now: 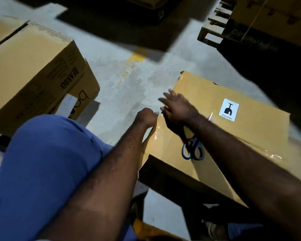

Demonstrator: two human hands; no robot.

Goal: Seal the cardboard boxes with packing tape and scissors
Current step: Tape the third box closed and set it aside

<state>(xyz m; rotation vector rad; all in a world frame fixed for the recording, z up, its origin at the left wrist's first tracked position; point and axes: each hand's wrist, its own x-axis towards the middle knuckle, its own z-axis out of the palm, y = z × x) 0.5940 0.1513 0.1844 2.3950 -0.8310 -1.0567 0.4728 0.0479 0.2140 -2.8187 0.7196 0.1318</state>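
Note:
A flat cardboard box (233, 129) with a white fragile sticker (228, 110) lies on the floor at the right. Shiny clear tape (156, 134) runs along its near left edge. My right hand (176, 108) lies flat on the box's left edge, fingers spread and straight. My left hand (146, 117) is at that same edge with its fingers curled; whether it pinches the tape I cannot tell. Scissors (193, 148) with dark handles lie on the box top, partly under my right forearm. No tape roll is visible.
A large brown carton (30, 70) stands at the left on the grey concrete floor (122, 87). A wooden pallet (214, 26) with more boxes is at the back right. My knee in blue trousers (47, 162) fills the lower left.

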